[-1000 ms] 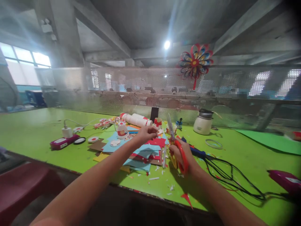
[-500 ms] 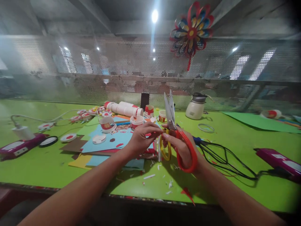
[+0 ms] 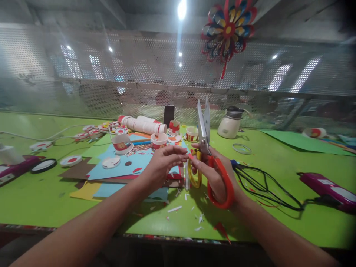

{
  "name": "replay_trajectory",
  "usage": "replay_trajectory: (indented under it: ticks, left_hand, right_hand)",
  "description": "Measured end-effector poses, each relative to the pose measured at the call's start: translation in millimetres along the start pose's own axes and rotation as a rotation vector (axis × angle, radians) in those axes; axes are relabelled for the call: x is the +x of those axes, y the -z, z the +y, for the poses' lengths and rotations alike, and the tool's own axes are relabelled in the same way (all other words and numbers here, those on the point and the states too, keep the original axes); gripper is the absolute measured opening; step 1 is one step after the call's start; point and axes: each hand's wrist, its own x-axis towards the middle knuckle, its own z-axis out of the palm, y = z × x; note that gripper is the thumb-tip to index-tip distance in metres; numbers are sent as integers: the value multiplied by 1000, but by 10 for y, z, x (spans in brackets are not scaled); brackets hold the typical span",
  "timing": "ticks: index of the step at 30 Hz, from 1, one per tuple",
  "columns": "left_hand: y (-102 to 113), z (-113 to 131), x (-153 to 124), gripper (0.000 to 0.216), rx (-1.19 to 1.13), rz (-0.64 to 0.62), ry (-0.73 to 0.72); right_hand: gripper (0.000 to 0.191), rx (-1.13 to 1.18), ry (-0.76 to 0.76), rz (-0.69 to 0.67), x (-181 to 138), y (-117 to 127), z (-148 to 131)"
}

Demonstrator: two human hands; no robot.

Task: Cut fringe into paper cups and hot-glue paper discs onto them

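Note:
Scissors (image 3: pixel 204 135) with one red and one yellow handle loop sit in my right hand (image 3: pixel 214 174), the blades pointing up and slightly parted. At that hand's thumb tip, a small red paper piece (image 3: pixel 190 156) is pinched. My left hand (image 3: pixel 164 163) hovers just left of it, fingers loosely bent and apart, with nothing visible in them; its thumb is partly hidden. Beneath the left hand lies a stack of coloured paper (image 3: pixel 108 176), light blue sheets on top. A whitish stick (image 3: pixel 187 180) shows between the hands, low down.
Cut paper cups (image 3: pixel 159 141) and a long row of nested cups (image 3: pixel 141 125) stand behind the paper. At right are a cream kettle (image 3: pixel 229 124), a black cable (image 3: pixel 267 185) and a purple power strip (image 3: pixel 328 189). Paper scraps (image 3: pixel 174 209) litter the green table (image 3: pixel 155 222).
My left fingers have drawn slightly away from my right fingertips, and the small red piece now shows at the right thumb. The camera view has shifted a little; the scissors stay held upright.

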Motion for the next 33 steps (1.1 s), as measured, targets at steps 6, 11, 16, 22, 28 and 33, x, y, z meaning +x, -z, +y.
replay_trajectory:
  ticks: [6,11,16,22,28,33]
  left_hand:
    - [10,-21,-51,9,8,-114,118]
    - [14,-63,-89,16,39,-97,143]
    - [-7,30,-74,13,-9,-29,62]
    - [69,209,14,14,-175,125,-42]
    - [144,324,29,16,-217,228,-94]
    - [147,341,33,15,-261,281,-95]
  right_hand:
    - [31,-168,91,-1,-20,-11,34]
    - [32,-232,158,4,-40,-39,48]
    - [30,-228,142,5,-49,-56,10]
    - [31,-301,37,-34,-52,-68,-44]
    - [35,-405,-65,-135,11,-61,-119]
    - [41,-389,-111,-238,-4,-54,-117]
